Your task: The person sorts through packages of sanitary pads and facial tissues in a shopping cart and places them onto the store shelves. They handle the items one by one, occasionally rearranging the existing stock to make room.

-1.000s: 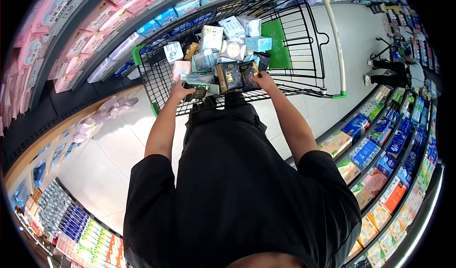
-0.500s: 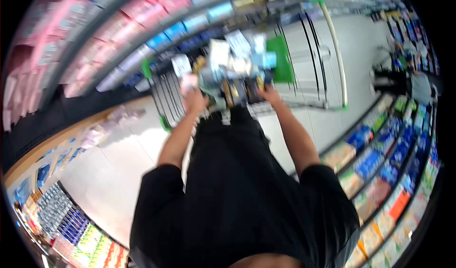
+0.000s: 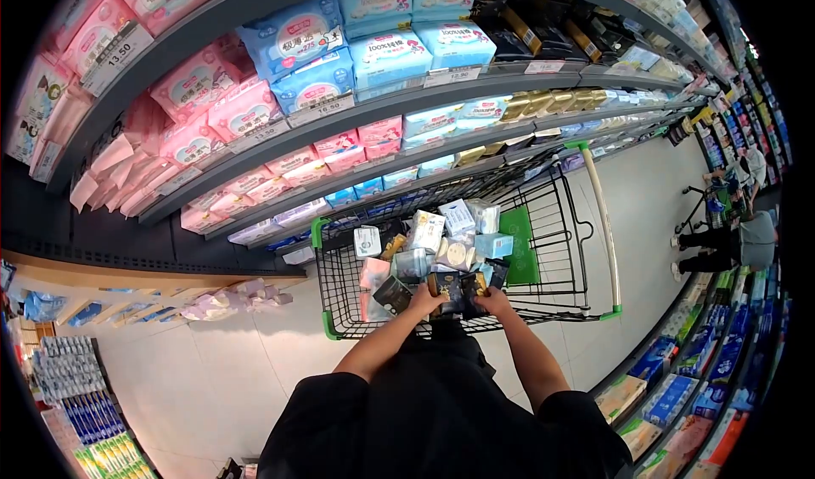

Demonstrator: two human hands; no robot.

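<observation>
A black wire shopping cart (image 3: 340,296) with green corners stands in front of me, holding several packs. My left hand (image 3: 426,299) is closed on a black and gold pack (image 3: 445,285) at the cart's near side. Beside it, my right hand (image 3: 492,301) is closed on another black and gold pack (image 3: 474,287). A dark pack (image 3: 393,295) lies just left of my left hand. Beyond my hands are a white pack (image 3: 425,231), a light blue box (image 3: 493,245) and a white square pack (image 3: 367,242).
Long shelves (image 3: 365,101) of pink, blue and black packs curve along the far side. Two people (image 3: 754,241) stand at the right, near another cart. More shelves (image 3: 671,394) line the lower right. A display (image 3: 81,394) is at the lower left, and pale floor (image 3: 221,369) surrounds the cart.
The view has shifted, so the cart and my hands appear lower and the far shelves show more fully. The blur has cleared. Both hands remain at the cart's near side.
</observation>
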